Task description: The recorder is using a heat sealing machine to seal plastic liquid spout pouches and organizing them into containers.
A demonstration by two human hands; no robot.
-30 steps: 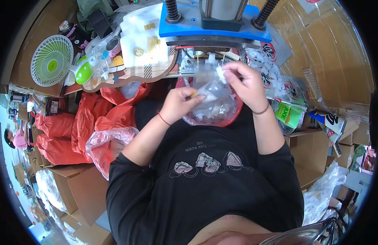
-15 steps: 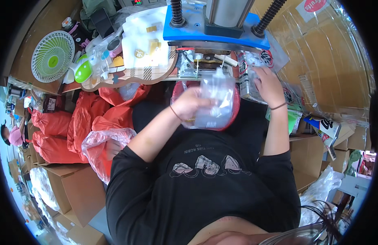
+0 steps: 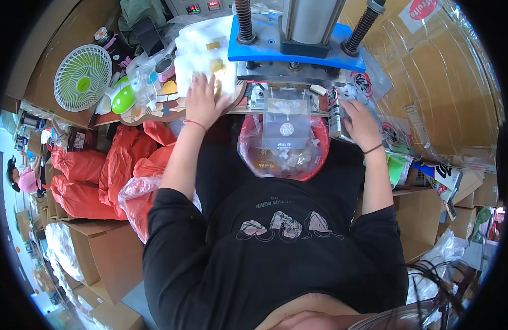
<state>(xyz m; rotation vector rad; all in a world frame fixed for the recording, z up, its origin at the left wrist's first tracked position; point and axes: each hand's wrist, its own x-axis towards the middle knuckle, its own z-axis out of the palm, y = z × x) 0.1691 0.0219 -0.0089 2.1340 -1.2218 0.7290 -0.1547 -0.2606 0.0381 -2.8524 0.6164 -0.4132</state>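
Fingers of my left hand [image 3: 201,102] lie spread flat on the stack of clear packets [image 3: 201,60]. Right hand [image 3: 359,122] rests curled beside the press [image 3: 298,52]; grip indeterminable. Clear bag [image 3: 287,124] hangs over the red basin [image 3: 248,165].

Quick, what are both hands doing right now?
Left hand: open, palm flat on the stack of clear packets.
Right hand: fingers curled by the small can; whether it grips anything cannot be told.

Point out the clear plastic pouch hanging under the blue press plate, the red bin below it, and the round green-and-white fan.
clear plastic pouch [image 3: 287,124], head view, middle of its front face
red bin [image 3: 320,147], head view, right rim
round green-and-white fan [image 3: 82,85], head view, green hub of the grille
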